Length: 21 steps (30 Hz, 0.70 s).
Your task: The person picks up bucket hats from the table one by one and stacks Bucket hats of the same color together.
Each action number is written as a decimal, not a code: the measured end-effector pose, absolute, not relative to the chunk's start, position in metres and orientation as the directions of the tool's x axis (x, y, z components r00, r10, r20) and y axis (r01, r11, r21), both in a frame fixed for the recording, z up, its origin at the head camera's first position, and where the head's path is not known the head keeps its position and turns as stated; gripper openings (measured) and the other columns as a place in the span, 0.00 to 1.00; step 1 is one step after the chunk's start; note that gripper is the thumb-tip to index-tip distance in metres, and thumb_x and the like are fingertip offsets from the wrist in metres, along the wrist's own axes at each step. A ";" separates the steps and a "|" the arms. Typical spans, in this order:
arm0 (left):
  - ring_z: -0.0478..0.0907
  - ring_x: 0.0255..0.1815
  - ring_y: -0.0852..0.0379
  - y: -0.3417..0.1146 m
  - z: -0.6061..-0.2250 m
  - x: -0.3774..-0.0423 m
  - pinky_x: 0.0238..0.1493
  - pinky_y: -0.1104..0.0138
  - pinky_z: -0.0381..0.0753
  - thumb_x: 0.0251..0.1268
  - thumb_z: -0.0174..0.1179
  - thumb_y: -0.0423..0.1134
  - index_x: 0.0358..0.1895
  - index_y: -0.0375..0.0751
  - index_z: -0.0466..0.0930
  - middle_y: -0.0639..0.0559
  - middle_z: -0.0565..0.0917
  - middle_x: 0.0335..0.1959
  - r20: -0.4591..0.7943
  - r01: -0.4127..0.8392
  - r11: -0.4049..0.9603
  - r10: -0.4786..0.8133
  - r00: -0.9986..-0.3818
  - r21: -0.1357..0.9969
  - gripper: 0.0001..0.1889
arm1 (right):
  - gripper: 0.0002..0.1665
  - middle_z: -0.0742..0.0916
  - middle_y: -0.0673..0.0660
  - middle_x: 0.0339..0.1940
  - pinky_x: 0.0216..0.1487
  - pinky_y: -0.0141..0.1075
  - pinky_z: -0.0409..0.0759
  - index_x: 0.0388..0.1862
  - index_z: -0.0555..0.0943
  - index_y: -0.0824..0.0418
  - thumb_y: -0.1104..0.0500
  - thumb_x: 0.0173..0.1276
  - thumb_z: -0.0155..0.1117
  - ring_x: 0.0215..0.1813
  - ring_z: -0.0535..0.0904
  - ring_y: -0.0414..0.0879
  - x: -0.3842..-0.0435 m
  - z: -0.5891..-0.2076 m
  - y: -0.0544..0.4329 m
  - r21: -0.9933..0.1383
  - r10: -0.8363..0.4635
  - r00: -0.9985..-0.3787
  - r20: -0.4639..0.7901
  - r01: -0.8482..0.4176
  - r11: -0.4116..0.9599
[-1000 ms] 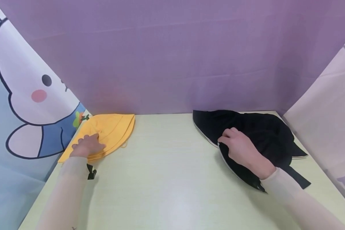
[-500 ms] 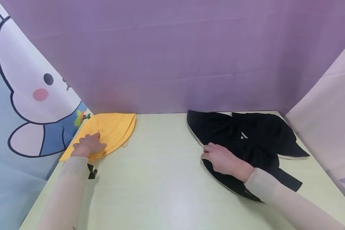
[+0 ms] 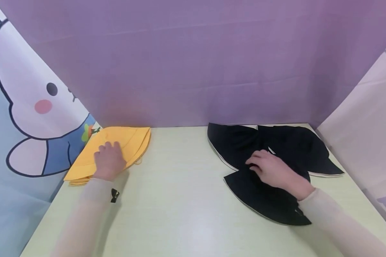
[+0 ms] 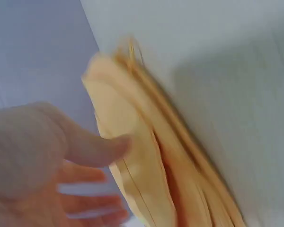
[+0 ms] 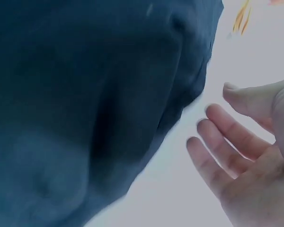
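Observation:
A stack of folded yellow bucket hats (image 3: 83, 160) lies at the back left of the table, a thin cord loop showing at its right edge. My left hand (image 3: 109, 162) is over its right part; in the left wrist view the fingers are spread and the thumb (image 4: 99, 149) overlaps the cloth. Folded black hats with pale brim edging (image 3: 296, 142) lie at the back right. Another black hat (image 3: 260, 200) lies in front, overlapping them. Above this front hat is my right hand (image 3: 276, 171), its fingers (image 5: 227, 142) loosely extended beside the dark cloth and holding nothing.
The pale table (image 3: 180, 196) spreads between the two groups of hats. A purple cloth wall (image 3: 186, 71) stands along the back edge. Cartoon-printed curtains (image 3: 25, 150) close off the left side, and a pale curtain (image 3: 366, 125) the right.
My right hand has moved the front black hat left and toward me, released it and drawn back to the right. My left hand has shifted right and up off the yellow hats.

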State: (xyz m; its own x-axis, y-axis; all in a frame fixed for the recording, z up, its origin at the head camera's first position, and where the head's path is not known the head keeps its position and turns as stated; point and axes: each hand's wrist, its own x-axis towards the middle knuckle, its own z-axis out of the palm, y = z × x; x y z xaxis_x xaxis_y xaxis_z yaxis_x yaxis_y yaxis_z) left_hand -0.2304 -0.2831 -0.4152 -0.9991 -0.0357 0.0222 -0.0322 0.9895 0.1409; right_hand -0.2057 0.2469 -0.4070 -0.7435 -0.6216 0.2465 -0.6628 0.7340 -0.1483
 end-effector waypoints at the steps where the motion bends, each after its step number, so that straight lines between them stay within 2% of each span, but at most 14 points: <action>1: 0.70 0.49 0.24 -0.274 -0.416 -0.232 0.46 0.35 0.72 0.61 0.61 0.34 0.57 0.20 0.68 0.23 0.72 0.47 0.058 0.020 0.989 0.012 -0.998 0.147 0.25 | 0.10 0.84 0.54 0.42 0.44 0.47 0.81 0.45 0.87 0.61 0.69 0.64 0.70 0.44 0.79 0.50 -0.206 -0.404 0.255 -0.155 -0.603 -0.761 0.241 -0.643 0.750; 5: 0.78 0.43 0.31 -0.231 -0.418 -0.236 0.39 0.42 0.79 0.63 0.60 0.30 0.55 0.25 0.76 0.30 0.78 0.43 0.143 0.191 0.963 0.165 -0.976 0.191 0.18 | 0.11 0.84 0.55 0.40 0.44 0.51 0.81 0.43 0.87 0.63 0.69 0.62 0.71 0.44 0.81 0.54 -0.209 -0.396 0.287 -0.168 -0.542 -0.804 0.244 -0.585 0.793; 8: 0.81 0.39 0.35 -0.195 -0.416 -0.235 0.36 0.45 0.81 0.63 0.58 0.30 0.50 0.27 0.81 0.34 0.82 0.40 0.161 0.245 0.945 0.213 -0.964 0.215 0.14 | 0.10 0.85 0.54 0.36 0.43 0.50 0.80 0.43 0.87 0.65 0.68 0.61 0.72 0.41 0.82 0.52 -0.213 -0.391 0.312 -0.213 -0.487 -0.851 0.197 -0.522 0.826; 14: 0.83 0.45 0.40 -0.134 -0.400 -0.234 0.43 0.49 0.83 0.66 0.60 0.32 0.51 0.31 0.83 0.38 0.84 0.44 0.098 0.291 0.903 0.274 -0.957 0.318 0.13 | 0.11 0.84 0.46 0.29 0.35 0.41 0.76 0.42 0.84 0.68 0.64 0.62 0.72 0.31 0.77 0.40 -0.218 -0.383 0.358 -0.330 -0.391 -0.920 -0.021 -0.363 0.872; 17: 0.83 0.46 0.43 -0.108 -0.400 -0.234 0.45 0.51 0.83 0.68 0.60 0.32 0.52 0.34 0.83 0.41 0.84 0.45 0.070 0.322 0.877 0.318 -0.945 0.356 0.12 | 0.11 0.84 0.48 0.27 0.32 0.40 0.77 0.41 0.82 0.69 0.65 0.62 0.70 0.29 0.78 0.42 -0.217 -0.382 0.377 -0.385 -0.362 -0.920 -0.148 -0.284 0.878; 21: 0.82 0.47 0.46 -0.073 -0.406 -0.233 0.47 0.54 0.83 0.69 0.59 0.33 0.52 0.35 0.83 0.43 0.84 0.46 0.045 0.398 0.848 0.409 -0.912 0.349 0.12 | 0.11 0.81 0.52 0.25 0.28 0.40 0.80 0.41 0.78 0.73 0.67 0.65 0.65 0.26 0.77 0.46 -0.212 -0.380 0.395 -0.486 -0.299 -0.887 -0.351 -0.100 0.868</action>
